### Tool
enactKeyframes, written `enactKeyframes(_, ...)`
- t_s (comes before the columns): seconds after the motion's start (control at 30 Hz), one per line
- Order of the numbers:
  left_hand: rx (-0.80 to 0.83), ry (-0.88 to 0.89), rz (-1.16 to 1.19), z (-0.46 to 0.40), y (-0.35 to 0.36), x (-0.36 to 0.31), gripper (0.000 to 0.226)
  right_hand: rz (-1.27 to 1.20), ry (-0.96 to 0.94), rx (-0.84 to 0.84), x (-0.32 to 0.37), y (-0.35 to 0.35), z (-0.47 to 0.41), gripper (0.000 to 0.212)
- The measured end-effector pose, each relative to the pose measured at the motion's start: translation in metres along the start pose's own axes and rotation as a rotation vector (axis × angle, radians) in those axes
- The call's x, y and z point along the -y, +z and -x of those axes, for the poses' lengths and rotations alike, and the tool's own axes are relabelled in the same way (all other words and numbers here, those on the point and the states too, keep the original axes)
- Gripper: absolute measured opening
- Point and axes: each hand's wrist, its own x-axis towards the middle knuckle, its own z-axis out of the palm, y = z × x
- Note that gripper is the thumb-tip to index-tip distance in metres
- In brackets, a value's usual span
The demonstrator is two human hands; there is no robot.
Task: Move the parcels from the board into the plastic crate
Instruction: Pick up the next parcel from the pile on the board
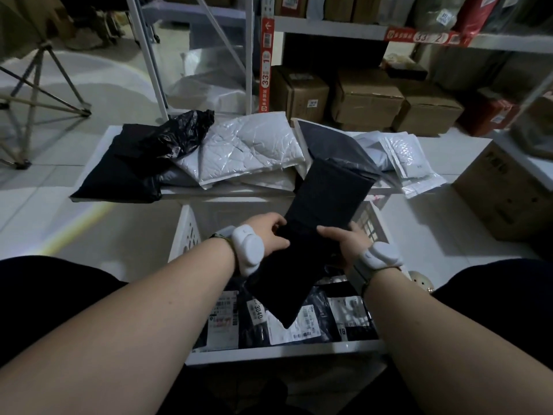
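Nearest the viewer, the plastic crate [191,232] sits on the floor between the person's knees, already holding several labelled parcels [287,324] laid flat. Above it, both hands grip one long black parcel [317,223], tilted with its near end low over the crate and its far end raised toward the board. The left hand [269,238] has its fingers curled round the parcel's left edge; the right hand [344,242] clamps the right edge likewise. The step in hand appears to be the transfer itself: lowering this parcel into the crate. The next move likely calls for tipping it flat, then letting go. Farther off, the board [98,145] carries black and white parcels [239,151] awaiting transfer, before the shelving [329,25].
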Motion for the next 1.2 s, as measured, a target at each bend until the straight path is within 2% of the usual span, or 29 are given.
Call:
enactKeyframes(0.2, 0.111, 0.041, 0.087, 0.007, 0.008, -0.009, 0.081, 0.013, 0.033, 0.057, 0.004, 0.002, 0.005, 0.024)
enactKeyframes(0.4, 0.109, 0.040, 0.107, 0.015, 0.022, -0.011, 0.108, 0.088, -0.043, 0.061, 0.002, 0.011, 0.003, 0.013)
enactKeyframes(0.53, 0.036, -0.012, -0.102, 0.019, 0.031, -0.012, 0.113, 0.096, -0.052, 0.101, 0.002, 0.018, 0.005, 0.014)
enactKeyframes(0.6, -0.028, -0.013, -0.129, 0.022, 0.030, -0.015, 0.110, 0.081, -0.045, 0.154, 0.004, 0.023, 0.007, 0.019)
enactKeyframes(0.73, -0.137, -0.006, -0.084, 0.023, 0.022, -0.018, 0.076, 0.056, -0.021, 0.216, 0.010, 0.031, 0.009, 0.033)
enactKeyframes(0.87, -0.183, -0.061, -0.003, 0.021, 0.022, -0.009, 0.065, 0.050, 0.021, 0.240, 0.011, 0.033, 0.007, 0.041)
enactKeyframes(1.0, -0.197, -0.126, 0.047, 0.015, 0.022, 0.001, 0.052, 0.070, 0.003, 0.247, 0.010, 0.033, 0.005, 0.040)
enactKeyframes(1.2, -0.271, -0.077, 0.229, 0.009, 0.011, 0.000, 0.042, 0.042, -0.015, 0.216, 0.008, 0.028, 0.000, 0.021)
